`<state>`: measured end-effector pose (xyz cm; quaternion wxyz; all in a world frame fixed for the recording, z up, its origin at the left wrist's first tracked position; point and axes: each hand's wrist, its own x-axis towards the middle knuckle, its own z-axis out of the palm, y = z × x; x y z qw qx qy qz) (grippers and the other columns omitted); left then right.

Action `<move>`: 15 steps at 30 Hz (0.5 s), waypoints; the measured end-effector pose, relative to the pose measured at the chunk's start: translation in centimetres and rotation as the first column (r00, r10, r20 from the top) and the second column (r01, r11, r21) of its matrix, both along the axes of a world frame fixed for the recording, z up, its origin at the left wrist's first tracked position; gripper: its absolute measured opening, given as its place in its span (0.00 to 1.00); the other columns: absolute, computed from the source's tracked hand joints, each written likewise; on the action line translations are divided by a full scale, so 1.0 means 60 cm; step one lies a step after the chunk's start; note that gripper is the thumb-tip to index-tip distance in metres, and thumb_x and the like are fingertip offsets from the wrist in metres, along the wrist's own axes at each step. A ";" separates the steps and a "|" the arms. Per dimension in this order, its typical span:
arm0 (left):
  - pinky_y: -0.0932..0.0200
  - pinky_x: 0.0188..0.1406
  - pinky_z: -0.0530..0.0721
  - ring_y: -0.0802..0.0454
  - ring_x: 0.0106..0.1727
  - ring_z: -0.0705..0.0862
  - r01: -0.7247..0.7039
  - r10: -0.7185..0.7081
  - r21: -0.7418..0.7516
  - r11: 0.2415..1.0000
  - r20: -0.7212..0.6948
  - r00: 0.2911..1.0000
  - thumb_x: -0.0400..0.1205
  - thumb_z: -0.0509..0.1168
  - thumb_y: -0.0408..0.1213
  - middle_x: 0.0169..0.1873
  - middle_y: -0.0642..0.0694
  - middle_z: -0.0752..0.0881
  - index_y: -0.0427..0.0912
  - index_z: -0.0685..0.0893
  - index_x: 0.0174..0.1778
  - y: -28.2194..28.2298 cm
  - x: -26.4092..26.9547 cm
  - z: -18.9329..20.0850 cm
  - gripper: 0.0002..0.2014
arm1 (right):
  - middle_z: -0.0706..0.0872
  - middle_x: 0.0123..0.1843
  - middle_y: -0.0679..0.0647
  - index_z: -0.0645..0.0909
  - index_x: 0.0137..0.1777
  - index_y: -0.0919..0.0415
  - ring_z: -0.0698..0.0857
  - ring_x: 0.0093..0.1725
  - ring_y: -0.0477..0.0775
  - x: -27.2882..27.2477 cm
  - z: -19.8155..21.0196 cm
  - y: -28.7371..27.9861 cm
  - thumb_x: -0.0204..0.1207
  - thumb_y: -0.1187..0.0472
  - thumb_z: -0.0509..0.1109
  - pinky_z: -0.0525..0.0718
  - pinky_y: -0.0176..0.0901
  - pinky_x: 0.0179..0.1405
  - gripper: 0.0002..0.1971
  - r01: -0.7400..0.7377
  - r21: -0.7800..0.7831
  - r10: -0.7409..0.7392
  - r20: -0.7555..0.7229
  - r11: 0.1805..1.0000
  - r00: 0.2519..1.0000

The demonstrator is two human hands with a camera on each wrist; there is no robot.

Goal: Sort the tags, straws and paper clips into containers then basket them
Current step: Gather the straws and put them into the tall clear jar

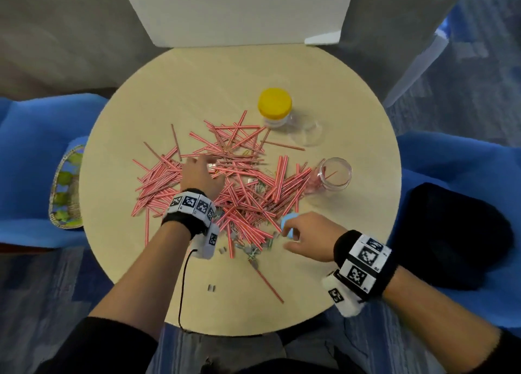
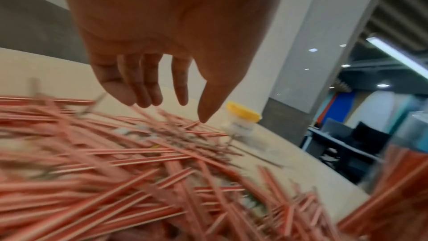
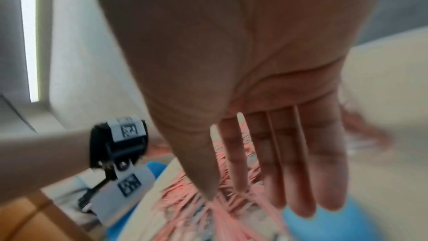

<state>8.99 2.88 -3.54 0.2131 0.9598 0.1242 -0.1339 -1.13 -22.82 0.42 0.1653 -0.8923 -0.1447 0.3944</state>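
A heap of red-and-white striped straws covers the middle of the round table, with paper clips and small tags mixed in and scattered at its near edge. My left hand hovers over the heap's left part with relaxed, empty fingers; the thumb tip almost touches the straws. My right hand reaches with straight fingers onto a blue lid at the heap's near right edge, the blue lid just under the fingertips.
A yellow-lidded jar stands behind the heap, a clear container beside it. An open clear jar lies at the right with pink pieces inside. A woven basket sits on the blue chair to the left.
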 end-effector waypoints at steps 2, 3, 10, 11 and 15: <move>0.40 0.70 0.77 0.39 0.68 0.77 -0.056 0.057 0.013 0.998 -0.065 0.996 0.74 0.74 0.49 0.68 0.39 0.75 0.50 0.79 0.64 0.048 -0.020 -0.015 0.23 | 0.85 0.58 0.52 0.81 0.66 0.53 0.82 0.56 0.52 0.021 -0.008 0.053 0.79 0.48 0.69 0.82 0.48 0.59 0.18 0.035 0.070 -0.038 0.035 0.997 0.999; 0.39 0.70 0.77 0.39 0.68 0.77 -0.048 0.048 0.005 0.999 -0.089 0.995 0.73 0.76 0.50 0.68 0.40 0.75 0.53 0.79 0.63 0.067 -0.030 -0.022 0.23 | 0.83 0.62 0.53 0.79 0.69 0.54 0.82 0.60 0.53 0.034 -0.017 0.076 0.79 0.49 0.71 0.81 0.49 0.63 0.20 0.065 0.065 -0.070 0.079 0.996 0.994; 0.44 0.72 0.74 0.45 0.70 0.70 0.314 -0.303 0.094 0.945 -0.113 0.946 0.62 0.79 0.62 0.70 0.46 0.71 0.58 0.70 0.75 0.072 -0.080 -0.059 0.45 | 0.65 0.81 0.57 0.54 0.85 0.52 0.67 0.79 0.61 0.090 -0.088 0.187 0.62 0.41 0.82 0.71 0.58 0.78 0.56 -0.020 -0.158 0.072 0.333 0.987 0.940; 0.44 0.72 0.74 0.45 0.71 0.70 0.336 -0.326 0.115 0.935 -0.097 0.941 0.62 0.78 0.63 0.71 0.46 0.70 0.59 0.69 0.76 0.068 -0.082 -0.068 0.46 | 0.63 0.83 0.57 0.51 0.86 0.53 0.66 0.80 0.61 0.093 -0.097 0.196 0.61 0.40 0.83 0.70 0.58 0.77 0.59 -0.029 -0.196 0.094 0.334 0.980 0.938; 0.44 0.70 0.74 0.46 0.69 0.70 0.383 -0.383 0.147 0.912 -0.031 0.923 0.67 0.71 0.68 0.70 0.48 0.72 0.61 0.71 0.75 0.060 -0.074 -0.092 0.40 | 0.62 0.82 0.58 0.57 0.85 0.54 0.67 0.79 0.62 0.108 -0.114 0.211 0.64 0.42 0.82 0.74 0.57 0.75 0.53 -0.016 -0.230 0.095 0.338 0.973 0.936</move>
